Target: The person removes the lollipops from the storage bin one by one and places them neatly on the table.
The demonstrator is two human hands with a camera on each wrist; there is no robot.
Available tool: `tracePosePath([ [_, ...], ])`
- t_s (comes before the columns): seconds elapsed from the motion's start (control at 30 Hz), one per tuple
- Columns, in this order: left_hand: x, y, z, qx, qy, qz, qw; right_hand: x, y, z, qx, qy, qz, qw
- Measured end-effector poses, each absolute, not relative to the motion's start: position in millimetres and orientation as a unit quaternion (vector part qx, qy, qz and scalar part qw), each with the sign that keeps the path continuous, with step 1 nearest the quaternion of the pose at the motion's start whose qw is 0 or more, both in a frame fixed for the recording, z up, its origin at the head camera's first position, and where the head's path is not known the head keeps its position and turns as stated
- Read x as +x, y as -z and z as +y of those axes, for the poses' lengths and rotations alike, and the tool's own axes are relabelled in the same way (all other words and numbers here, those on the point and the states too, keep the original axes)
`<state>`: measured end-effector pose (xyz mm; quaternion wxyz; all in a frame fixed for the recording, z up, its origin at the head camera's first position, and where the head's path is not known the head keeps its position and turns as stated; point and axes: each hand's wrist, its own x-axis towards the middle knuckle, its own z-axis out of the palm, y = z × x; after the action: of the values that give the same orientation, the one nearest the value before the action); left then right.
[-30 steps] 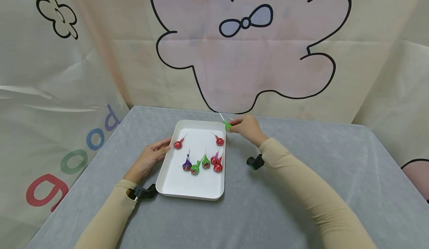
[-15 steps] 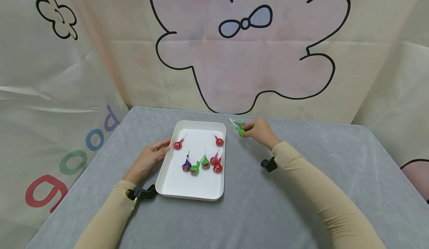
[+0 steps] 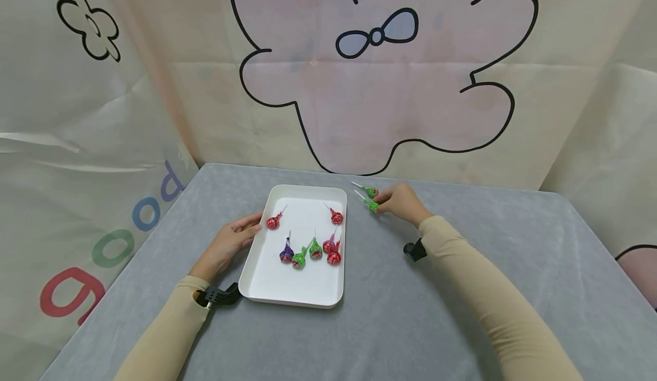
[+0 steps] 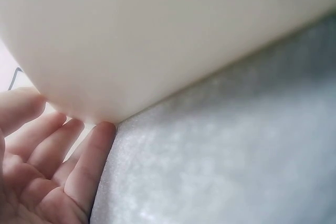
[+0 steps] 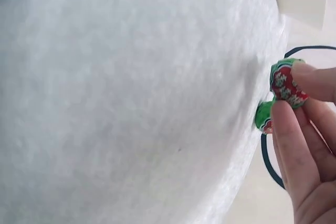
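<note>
In the head view, my left hand (image 3: 226, 245) rests at the left side of a white tray (image 3: 292, 290). Its fingertips touch the outer wall in the left wrist view, fingers fairly straight. To the right of the tray's far corner, my right hand (image 3: 402, 202) pinches a green-wrapped lollipop (image 3: 372, 205) between thumb and fingers. A second green lollipop (image 3: 370, 191) is just behind it, by the table's far edge. In the tray are red lollipops (image 3: 273, 222), a purple one (image 3: 286, 253), green ones (image 3: 315, 248) and a pink one (image 3: 328, 244).
A grey cloth covers the table (image 3: 462, 244). Behind it hangs a backdrop (image 3: 431, 101) with a cartoon drawing. Black straps with devices (image 3: 220, 295) sit on both wrists.
My right hand has moved right from the tray's far right corner, carrying green lollipop. The two green lollipops' sticks met half a second ago; now they lie apart. My left hand stays put.
</note>
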<state>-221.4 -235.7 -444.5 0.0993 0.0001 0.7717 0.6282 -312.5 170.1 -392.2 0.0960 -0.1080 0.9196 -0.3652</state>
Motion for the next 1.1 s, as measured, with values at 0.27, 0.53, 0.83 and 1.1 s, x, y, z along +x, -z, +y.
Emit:
tracePosePath([
  [0.27, -221.0, 444.2, -235.0, -0.001, -0.631, 0.770, 0.098, -317.2, 391.5, 169.4, -0.098, 0.359, 0.921, 0.119],
  [0.53, -219.9, 443.8, -235.0, -0.003, -0.625, 0.774, 0.098, -321.9, 396.5, 167.9, -0.103, 0.350, 0.924, 0.114],
  [0.83, -220.3, 444.2, -235.1, -0.007, -0.627, 0.772, 0.099, -321.8, 399.5, 167.2, -0.098, 0.363, 0.919, 0.119],
  [1.1, -221.0, 443.1, -234.3, -0.005, -0.627, 0.773, 0.098, -321.1, 390.1, 167.4, -0.084, 0.368, 0.918, 0.122],
])
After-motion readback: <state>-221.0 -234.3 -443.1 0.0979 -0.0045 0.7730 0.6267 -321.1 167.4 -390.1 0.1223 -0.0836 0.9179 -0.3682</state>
